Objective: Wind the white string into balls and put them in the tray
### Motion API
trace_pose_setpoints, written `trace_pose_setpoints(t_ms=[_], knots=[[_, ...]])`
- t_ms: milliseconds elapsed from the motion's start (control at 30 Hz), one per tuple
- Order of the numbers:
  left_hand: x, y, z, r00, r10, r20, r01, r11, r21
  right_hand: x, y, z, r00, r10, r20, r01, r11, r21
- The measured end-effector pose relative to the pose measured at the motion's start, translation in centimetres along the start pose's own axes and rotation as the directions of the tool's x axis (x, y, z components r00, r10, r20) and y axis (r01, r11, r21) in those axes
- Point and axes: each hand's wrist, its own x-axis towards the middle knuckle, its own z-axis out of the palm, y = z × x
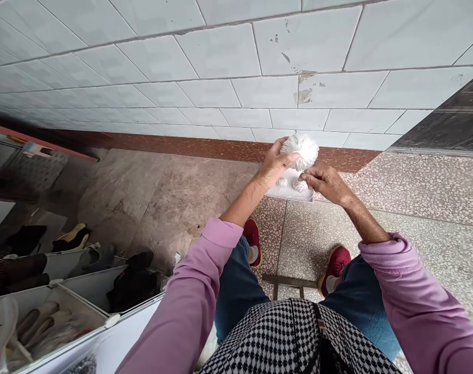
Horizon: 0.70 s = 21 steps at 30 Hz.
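A fluffy white pom-pom is in my left hand, whose thumb lies across its lower side. Just below and to the right of it, my right hand is closed in a pinch. What its fingertips hold, if anything, is too small to make out. Under both hands a shallow white tray rests on the floor against the wall. Two small white wound balls show in it: one ball on the left, and another ball right beside my right fingertips. I cannot tell whether those fingertips touch it.
A tiled wall with a brown base strip runs ahead. To the lower left stands a white compartment rack holding shoes. A metal bar crosses between my red shoes on the speckled floor.
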Motion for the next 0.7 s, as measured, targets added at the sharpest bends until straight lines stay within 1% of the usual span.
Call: trace_pose_setpoints(t_ms=[67, 100, 167, 200, 300, 400, 500, 600, 700], knots=[[0.4, -0.4, -0.5, 0.999, 0.016, -0.045, -0.012, 0.997, 0.07, -0.3, -1.0, 0.1, 0.998, -0.012, 0.059, 0.009, 0.998, 0.057], [0.5, -0.6, -0.6, 0.997, 0.029, -0.065, -0.02, 0.992, 0.128, -0.4, -1.5, -0.1, 0.998, -0.013, 0.068, 0.007, 0.995, 0.096], [0.6, -0.8, -0.8, 0.995, 0.052, -0.083, -0.028, 0.966, 0.258, -0.6, -2.1, -0.8, 0.999, -0.005, 0.036, -0.001, 0.987, 0.16], [0.6, -0.8, -0.7, 0.996, 0.054, -0.073, -0.029, 0.95, 0.312, -0.6, -2.3, -1.2, 1.0, 0.001, 0.006, -0.002, 0.984, 0.177], [0.1, -0.5, -0.2, 0.999, 0.022, 0.031, -0.032, 0.924, 0.38, -0.6, -2.4, -2.4, 0.994, -0.013, -0.106, 0.031, 0.985, 0.172], [-0.6, 0.1, 0.5, 0.987, -0.063, 0.147, -0.003, 0.913, 0.408, -0.5, -2.0, -3.2, 0.985, -0.045, -0.164, 0.066, 0.99, 0.124], [-1.2, 0.5, 1.0, 0.962, -0.167, 0.217, 0.062, 0.905, 0.42, -0.4, -1.6, -3.4, 0.985, -0.032, -0.172, 0.05, 0.993, 0.103], [-1.8, 1.0, 1.3, 0.938, -0.211, 0.276, 0.096, 0.921, 0.378, -0.4, -1.5, -3.3, 0.985, -0.021, -0.171, 0.04, 0.993, 0.107], [-2.1, 1.2, 1.5, 0.932, -0.241, 0.273, 0.111, 0.902, 0.416, -0.2, -1.3, -3.0, 0.987, -0.034, -0.155, 0.048, 0.995, 0.089]])
